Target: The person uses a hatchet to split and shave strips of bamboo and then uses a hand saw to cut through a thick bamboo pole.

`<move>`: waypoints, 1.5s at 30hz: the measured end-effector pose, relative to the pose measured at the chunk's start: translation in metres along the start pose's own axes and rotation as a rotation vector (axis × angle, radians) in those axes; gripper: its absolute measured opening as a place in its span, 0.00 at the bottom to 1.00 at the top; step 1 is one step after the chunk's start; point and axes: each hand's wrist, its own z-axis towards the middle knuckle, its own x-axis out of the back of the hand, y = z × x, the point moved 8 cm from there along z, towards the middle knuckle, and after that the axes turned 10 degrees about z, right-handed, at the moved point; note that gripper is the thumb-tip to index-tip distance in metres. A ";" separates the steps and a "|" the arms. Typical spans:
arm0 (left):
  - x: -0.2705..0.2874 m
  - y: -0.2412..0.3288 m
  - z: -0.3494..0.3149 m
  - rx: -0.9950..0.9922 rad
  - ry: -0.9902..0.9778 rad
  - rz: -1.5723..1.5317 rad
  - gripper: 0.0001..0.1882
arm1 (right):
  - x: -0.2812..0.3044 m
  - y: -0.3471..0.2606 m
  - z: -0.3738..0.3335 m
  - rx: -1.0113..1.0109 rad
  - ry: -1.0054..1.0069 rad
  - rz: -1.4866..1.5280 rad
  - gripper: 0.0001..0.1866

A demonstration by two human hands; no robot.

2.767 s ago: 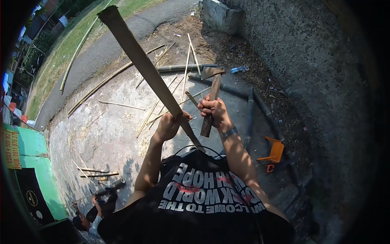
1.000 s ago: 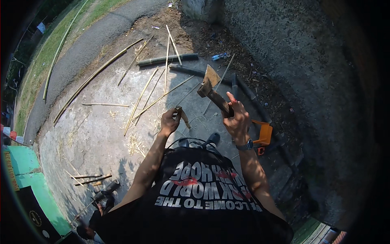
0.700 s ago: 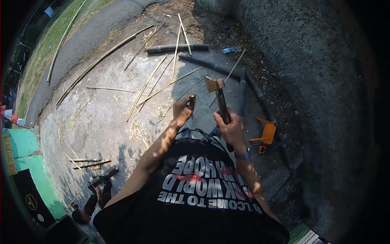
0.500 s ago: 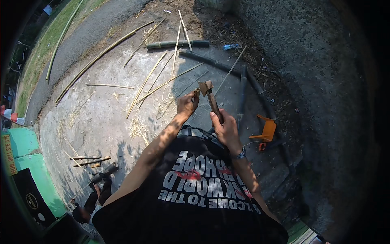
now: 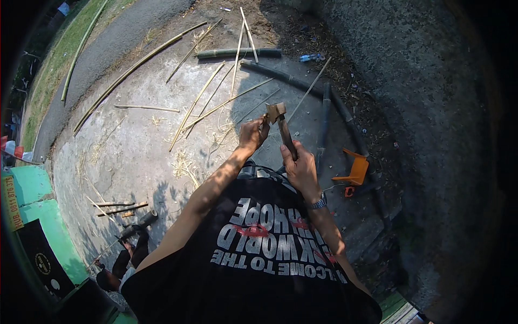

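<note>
My right hand is wrapped round the dark wooden handle of a hatchet. The hatchet's head is up at the far end, close by the fingers of my left hand. Those fingers are closed on a bamboo piece, seen almost end-on with most of it hidden by the hand. The blade is right next to the piece's tip; whether the two touch I cannot tell.
Long bamboo strips and shavings litter the concrete ahead and to the left. Thick bamboo poles lie beyond. An orange chair-like object stands at the right. Another person is low at the left beside a dark pole.
Both hands have stayed nearly in place, with the hatchet head now slightly closer to the bamboo piece. The whole view has shifted a little.
</note>
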 end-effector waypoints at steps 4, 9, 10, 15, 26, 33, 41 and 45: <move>-0.003 -0.006 0.003 0.087 -0.082 0.008 0.08 | -0.003 -0.001 0.002 0.086 0.040 -0.130 0.15; -0.003 -0.008 0.005 0.131 -0.121 -0.010 0.10 | -0.006 -0.007 0.002 0.129 0.084 -0.264 0.17; -0.004 -0.011 0.005 0.148 -0.145 -0.007 0.11 | -0.009 -0.007 0.004 0.103 0.051 -0.240 0.17; 0.003 -0.011 0.005 0.175 -0.164 -0.066 0.14 | -0.014 -0.013 0.001 -0.056 0.023 -0.253 0.18; 0.194 0.068 0.154 -0.125 0.200 -0.588 0.47 | -0.020 -0.017 0.005 -0.026 -0.096 -0.263 0.18; 0.036 0.129 0.118 -0.410 -0.617 0.432 0.67 | -0.044 0.011 0.006 0.266 -0.252 -0.255 0.17; 0.226 0.212 0.227 -0.647 0.094 0.092 0.56 | -0.052 0.075 -0.021 0.192 -0.174 -0.419 0.22; 0.221 0.102 0.208 -0.145 -0.020 -0.148 0.53 | -0.022 0.109 -0.030 -0.062 -0.156 -0.428 0.21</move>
